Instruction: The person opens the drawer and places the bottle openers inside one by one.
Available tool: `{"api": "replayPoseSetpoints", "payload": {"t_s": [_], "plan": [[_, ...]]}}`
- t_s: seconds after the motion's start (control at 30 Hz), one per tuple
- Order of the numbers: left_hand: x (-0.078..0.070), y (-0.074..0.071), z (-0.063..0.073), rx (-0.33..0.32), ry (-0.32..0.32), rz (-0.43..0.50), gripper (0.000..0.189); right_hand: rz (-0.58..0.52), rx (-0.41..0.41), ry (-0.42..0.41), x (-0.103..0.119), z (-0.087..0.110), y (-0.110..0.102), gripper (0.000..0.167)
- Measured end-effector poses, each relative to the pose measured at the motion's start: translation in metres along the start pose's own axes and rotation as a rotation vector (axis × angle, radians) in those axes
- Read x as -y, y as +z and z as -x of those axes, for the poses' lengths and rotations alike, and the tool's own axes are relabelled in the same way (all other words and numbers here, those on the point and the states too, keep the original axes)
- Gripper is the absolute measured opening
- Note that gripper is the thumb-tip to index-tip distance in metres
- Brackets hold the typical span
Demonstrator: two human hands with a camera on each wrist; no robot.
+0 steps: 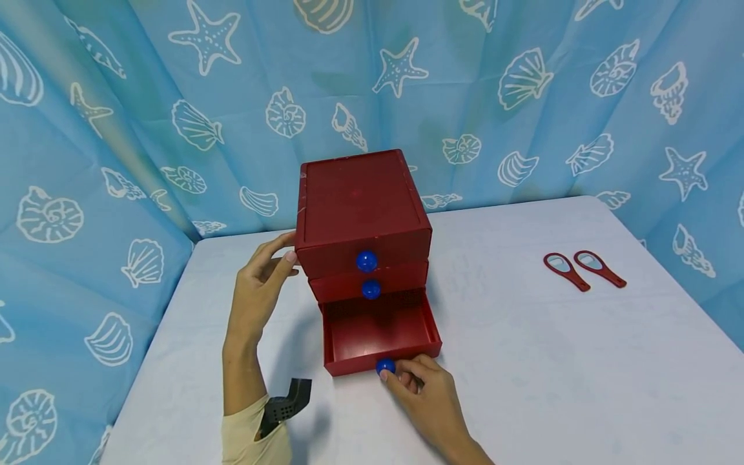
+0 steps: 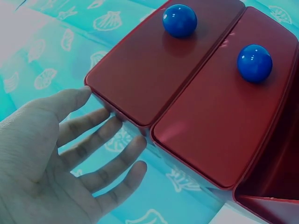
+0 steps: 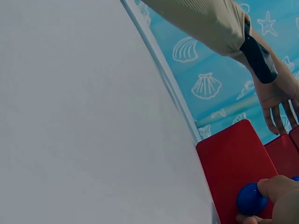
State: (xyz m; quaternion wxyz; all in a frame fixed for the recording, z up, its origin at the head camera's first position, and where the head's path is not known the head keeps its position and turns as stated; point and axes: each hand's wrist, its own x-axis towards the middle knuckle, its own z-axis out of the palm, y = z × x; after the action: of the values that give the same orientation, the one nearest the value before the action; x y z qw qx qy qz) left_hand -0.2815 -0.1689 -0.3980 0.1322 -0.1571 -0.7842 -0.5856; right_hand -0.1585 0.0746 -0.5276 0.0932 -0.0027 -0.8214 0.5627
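Your red three-drawer cabinet [image 1: 360, 194] stands toward 12 o'clock on the white table [image 1: 540, 381], its drawer fronts facing you at 6 o'clock, which puts every blue knob within reach. The bottom drawer [image 1: 378, 332] juts toward you, its inside in view. Your right hand [image 1: 427, 394], at 5 o'clock, pinches that drawer's blue knob [image 1: 385, 366] between thumb and finger, a hold that suits moving it along its slide. Your left hand [image 1: 258, 281] is at the cabinet's 9 o'clock side, fingers extended and spread, the thumb at the front corner; it probably steadies the body, though you can't tell how firmly it presses. Two red magnifier-shaped pieces [image 1: 566, 271] lie side by side at 3 o'clock, well apart from both hands, leaving the drawer's path unobstructed.
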Motion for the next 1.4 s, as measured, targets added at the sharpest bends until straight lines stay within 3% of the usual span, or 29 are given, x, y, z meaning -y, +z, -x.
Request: {"api": "replayPoseSetpoints", "payload": {"t_s": [0.97,1.07,1.2,1.3,1.4], "plan": [[-0.002,-0.002,-0.001,0.002,-0.011,-0.024,0.042,0.082,0.025,0.048,0.003,0.027,-0.005,0.019],[-0.001,-0.002,-0.001,0.001,-0.011,-0.026,0.042,0.077,0.059,0.045,0.002,0.026,-0.006,0.024],[-0.002,-0.002,0.001,0.001,-0.012,-0.012,0.041,0.078,0.170,0.041,-0.002,0.026,-0.019,0.032],[-0.003,0.000,0.002,0.003,-0.008,-0.008,0.041,0.097,0.217,-0.017,-0.011,0.025,-0.039,0.025],[-0.004,0.001,0.001,0.003,0.004,-0.010,0.041,0.114,0.156,-0.188,-0.025,0.019,-0.065,0.011]]}}
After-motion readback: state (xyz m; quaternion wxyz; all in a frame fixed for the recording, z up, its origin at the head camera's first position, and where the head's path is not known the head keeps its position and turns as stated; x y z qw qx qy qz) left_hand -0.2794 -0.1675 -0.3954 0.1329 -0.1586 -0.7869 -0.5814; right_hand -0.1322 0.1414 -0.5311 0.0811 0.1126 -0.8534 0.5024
